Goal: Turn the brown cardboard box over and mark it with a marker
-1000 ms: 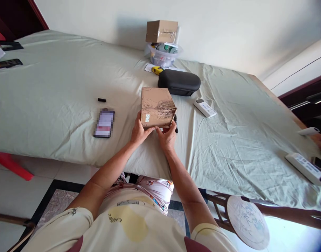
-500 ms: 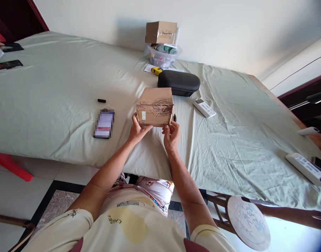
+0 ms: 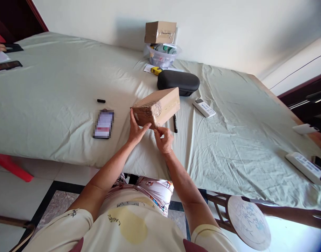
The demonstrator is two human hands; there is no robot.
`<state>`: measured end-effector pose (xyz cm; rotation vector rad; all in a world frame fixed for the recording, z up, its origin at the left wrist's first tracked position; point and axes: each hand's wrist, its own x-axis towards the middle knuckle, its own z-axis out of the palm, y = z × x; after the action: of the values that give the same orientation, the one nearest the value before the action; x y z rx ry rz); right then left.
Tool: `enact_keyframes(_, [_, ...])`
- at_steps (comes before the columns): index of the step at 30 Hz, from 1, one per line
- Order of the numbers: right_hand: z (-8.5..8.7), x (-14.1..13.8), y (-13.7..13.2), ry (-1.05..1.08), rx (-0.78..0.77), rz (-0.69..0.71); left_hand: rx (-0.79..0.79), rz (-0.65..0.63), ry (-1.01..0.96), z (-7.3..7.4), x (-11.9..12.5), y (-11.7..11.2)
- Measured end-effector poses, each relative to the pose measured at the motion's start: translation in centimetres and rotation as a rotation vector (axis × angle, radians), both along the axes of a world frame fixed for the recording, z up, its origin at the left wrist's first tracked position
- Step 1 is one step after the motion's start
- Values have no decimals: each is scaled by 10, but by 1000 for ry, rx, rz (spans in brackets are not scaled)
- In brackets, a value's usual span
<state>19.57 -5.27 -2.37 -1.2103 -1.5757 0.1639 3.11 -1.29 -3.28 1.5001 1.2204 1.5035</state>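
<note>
A small brown cardboard box [image 3: 157, 106], scribbled with black lines and taped along one side, stands turned at an angle on the cloth-covered table. My left hand [image 3: 136, 132] grips its left part, with fingers along the side and the thumb at the lower front edge. At the box's near lower corner, my right hand [image 3: 164, 139] has its fingers curled and pinched against the cardboard. A black marker [image 3: 175, 123] lies uncapped just right of the box. Its black cap [image 3: 101, 100] rests farther left, above a phone [image 3: 104, 124] with a blurred screen.
Behind the box sits a black hard case [image 3: 178, 81], with a yellow tape measure [image 3: 156, 70] and a plastic basket [image 3: 162, 57] bearing another cardboard box [image 3: 160, 32]. A white device [image 3: 203, 107] lies to the right. Other people's hands show at both table ends.
The box has been rotated, so its taped side now faces front right. My right hand has shifted left with the near corner, leaving the marker more exposed.
</note>
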Motion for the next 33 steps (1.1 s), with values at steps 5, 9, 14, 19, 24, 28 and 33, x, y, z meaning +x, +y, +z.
enact_keyframes(5, [0,-10,-3,-36,-81,23,42,-7,5,6,0,-3])
enact_keyframes(9, [1,-13,-5,-36,-93,64,28,0,36,8,0,-2])
enact_keyframes(14, [2,-15,-7,-32,-70,98,-2,-13,48,10,0,-2])
enact_keyframes(19, [0,-14,-6,-26,-30,174,6,8,40,10,1,-2])
enact_keyframes(24, [-1,-11,-2,-36,-7,223,40,8,13,8,-1,0])
enact_keyframes(28, [0,1,5,-14,-53,197,29,-57,-17,8,-7,3])
enact_keyframes(33, [2,24,14,109,-72,18,-35,-267,-100,10,-23,11])
